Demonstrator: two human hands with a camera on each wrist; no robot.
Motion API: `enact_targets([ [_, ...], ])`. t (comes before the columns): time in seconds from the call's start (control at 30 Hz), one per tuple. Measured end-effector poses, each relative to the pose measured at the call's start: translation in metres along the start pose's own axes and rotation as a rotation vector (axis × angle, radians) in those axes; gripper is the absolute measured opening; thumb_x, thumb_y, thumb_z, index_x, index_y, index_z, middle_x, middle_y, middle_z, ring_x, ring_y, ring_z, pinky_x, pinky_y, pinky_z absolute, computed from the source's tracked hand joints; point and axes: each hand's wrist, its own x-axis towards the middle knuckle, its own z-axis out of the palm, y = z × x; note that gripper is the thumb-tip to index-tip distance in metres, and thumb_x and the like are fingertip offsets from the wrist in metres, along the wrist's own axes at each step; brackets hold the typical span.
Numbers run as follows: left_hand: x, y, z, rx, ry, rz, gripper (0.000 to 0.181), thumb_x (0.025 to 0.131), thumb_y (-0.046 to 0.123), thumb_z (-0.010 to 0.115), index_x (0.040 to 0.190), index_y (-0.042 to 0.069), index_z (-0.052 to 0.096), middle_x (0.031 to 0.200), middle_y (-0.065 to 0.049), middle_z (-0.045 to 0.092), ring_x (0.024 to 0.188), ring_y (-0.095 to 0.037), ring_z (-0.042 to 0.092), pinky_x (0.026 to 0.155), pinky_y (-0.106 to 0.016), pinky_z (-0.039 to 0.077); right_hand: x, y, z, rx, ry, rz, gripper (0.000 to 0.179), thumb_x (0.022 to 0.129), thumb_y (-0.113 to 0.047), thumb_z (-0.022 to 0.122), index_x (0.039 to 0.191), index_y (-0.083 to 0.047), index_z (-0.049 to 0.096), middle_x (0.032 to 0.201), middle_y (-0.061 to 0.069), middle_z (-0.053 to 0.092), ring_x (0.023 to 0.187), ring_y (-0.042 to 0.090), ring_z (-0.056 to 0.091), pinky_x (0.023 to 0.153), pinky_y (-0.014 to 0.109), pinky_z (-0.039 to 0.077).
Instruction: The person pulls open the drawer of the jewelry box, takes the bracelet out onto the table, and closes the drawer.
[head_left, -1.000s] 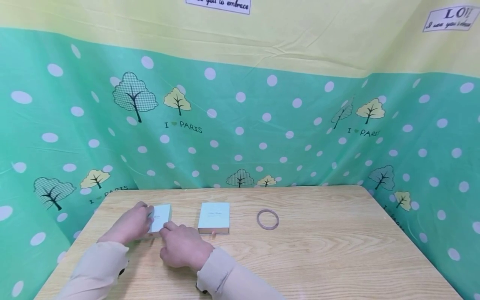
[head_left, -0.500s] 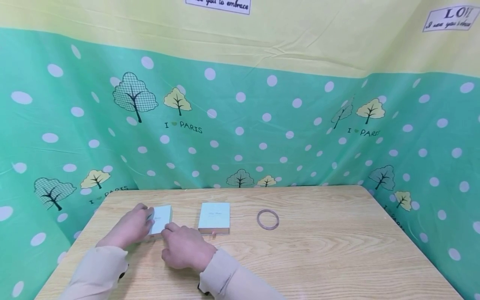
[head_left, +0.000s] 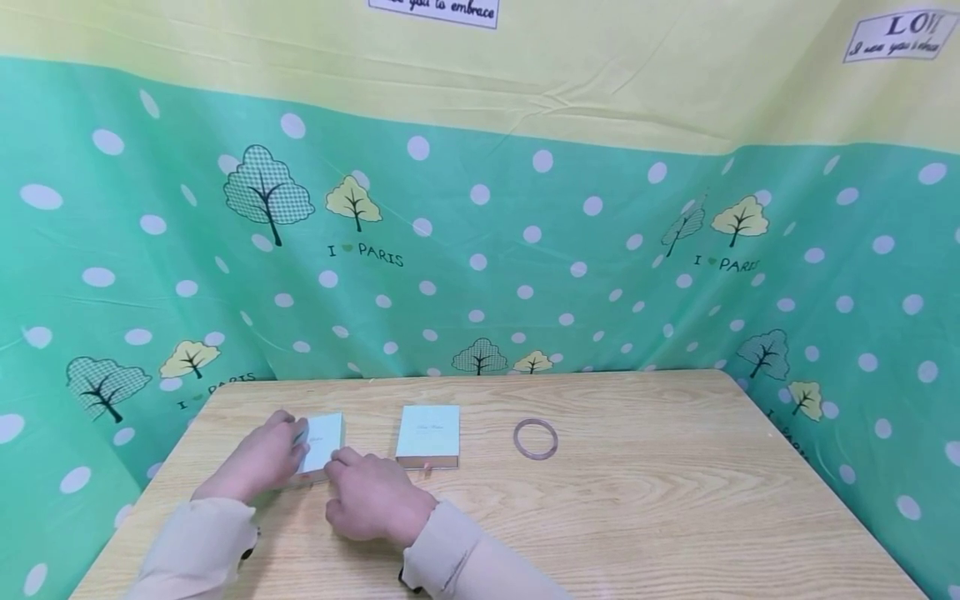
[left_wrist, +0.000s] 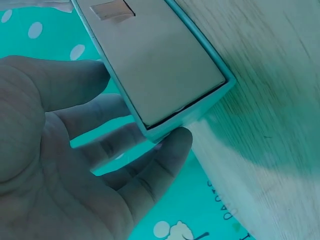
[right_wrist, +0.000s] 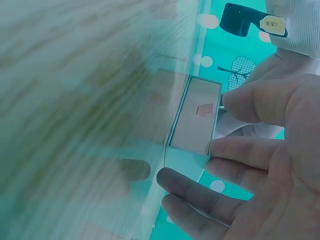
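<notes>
- One light blue box lies lid up at the left end of the table, between the two hands; its long sides slant slightly in the head view.
- Its beige drawer front faces the person, framed by the blue sleeve, with a small pinkish pull tab sticking out.
- The left hand holds the box's left side: fingers reach over the top, another fingertip sits against the left end, and the thumb rests by the upper front edge. The hand is partly spread, with a light hold.
- The right hand is at the box's front right corner, its fingers loosely extended and apart in the right wrist view, tips touching the corner without wrapping round it.
- A second light blue box lies just beyond the right hand, near the first but apart from it, with small print on the lid and its own pull tab at the front.
- To the right of that box, a pale mauve bangle lies flat, well apart from both hands.
- All three rest on a wood-grain table.
- Pale cuffed sleeves cover the forearms, and a black strap with a yellow label shows by the left cuff.
- Behind hangs a green and yellow curtain with white dots and printed trees.
</notes>
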Motion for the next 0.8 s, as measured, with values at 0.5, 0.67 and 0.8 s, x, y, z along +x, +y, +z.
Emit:
enact_targets([
  [0.5,-0.0019,0.0023,0.0029,0.014,0.009,0.007,0.046,0.092,0.007,0.057,0.128,-0.018,0.046,0.121,-0.037,0.044,0.107,-0.054,0.05,0.09,-0.06,0.044,-0.005,0.0044,0.0003,0.01,0.031,-0.028,0.043,0.091,-0.034,0.056,0.132,-0.02,0.054,0.137,-0.011,0.046,0.088,0.008,0.06,0.057,0.02,0.049],
  [0.67,-0.0023,0.0054,0.0022,0.023,-0.007,-0.009,0.046,0.092,0.007,0.057,0.129,-0.018,0.046,0.123,-0.038,0.043,0.107,-0.054,0.05,0.09,-0.059,0.044,-0.0064,0.0048,0.0003,0.01,0.039,-0.037,0.043,0.091,-0.034,0.056,0.131,-0.02,0.055,0.136,-0.011,0.047,0.091,0.009,0.061,0.06,0.019,0.05],
  [0.8,-0.0026,0.0079,0.0015,0.027,-0.016,-0.015,0.046,0.092,0.006,0.056,0.129,-0.018,0.045,0.123,-0.038,0.042,0.107,-0.054,0.05,0.089,-0.058,0.045,-0.0077,0.0053,0.0007,0.019,0.039,-0.042,0.043,0.091,-0.034,0.056,0.132,-0.019,0.054,0.137,-0.01,0.046,0.093,0.008,0.06,0.062,0.018,0.05],
])
